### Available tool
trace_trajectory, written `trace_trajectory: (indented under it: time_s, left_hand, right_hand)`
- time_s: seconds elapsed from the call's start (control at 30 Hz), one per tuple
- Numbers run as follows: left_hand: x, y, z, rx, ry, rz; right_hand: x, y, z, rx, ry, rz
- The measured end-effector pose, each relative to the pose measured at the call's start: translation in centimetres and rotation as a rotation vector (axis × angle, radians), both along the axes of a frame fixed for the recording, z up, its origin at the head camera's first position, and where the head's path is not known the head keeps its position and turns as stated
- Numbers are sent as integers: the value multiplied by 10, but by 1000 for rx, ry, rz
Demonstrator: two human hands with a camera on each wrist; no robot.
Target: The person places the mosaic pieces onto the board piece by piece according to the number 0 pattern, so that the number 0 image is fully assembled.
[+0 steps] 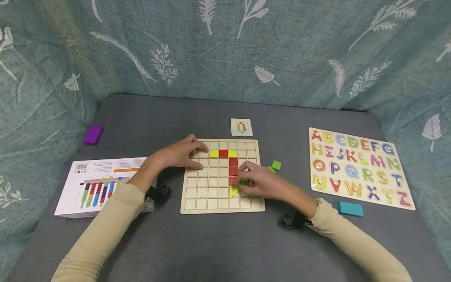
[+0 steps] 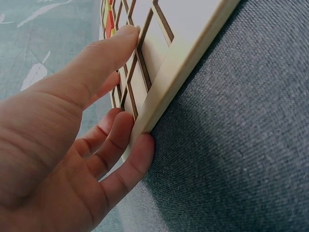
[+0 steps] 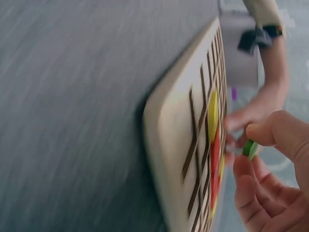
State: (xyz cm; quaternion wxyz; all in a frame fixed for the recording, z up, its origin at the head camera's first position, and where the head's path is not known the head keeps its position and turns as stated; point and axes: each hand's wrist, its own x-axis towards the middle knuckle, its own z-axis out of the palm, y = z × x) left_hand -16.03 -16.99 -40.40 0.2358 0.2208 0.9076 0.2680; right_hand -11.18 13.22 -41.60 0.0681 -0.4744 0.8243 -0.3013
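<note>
Pinching green tile (image 1: 242, 182) over grid board (image 1: 208, 196), right hand (image 1: 262, 182) fingers clamped on edges; piece likely light, rigid. Left hand (image 1: 179, 154) steadied board, fingers straight.

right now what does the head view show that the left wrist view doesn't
Only the head view shows the right hand pinching a green piece over the grid board, the alphabet puzzle, pattern card, purple block, teal block and white box. Only the left wrist view shows the fingers touching the board's edge, close up. Both show the left hand on the board and the grey surface.
</note>
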Motion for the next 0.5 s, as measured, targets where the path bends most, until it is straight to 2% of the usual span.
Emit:
trace_trajectory:
  time_s: [0.23, 0.5]
  left_hand:
    - [0, 0, 1, -14, 6, -1]
    - [0, -1, 1, -18, 5, -9]
  right_hand:
    - [9, -27, -3, 76, 46, 105]
    - [12, -37, -5, 132, 29, 91]
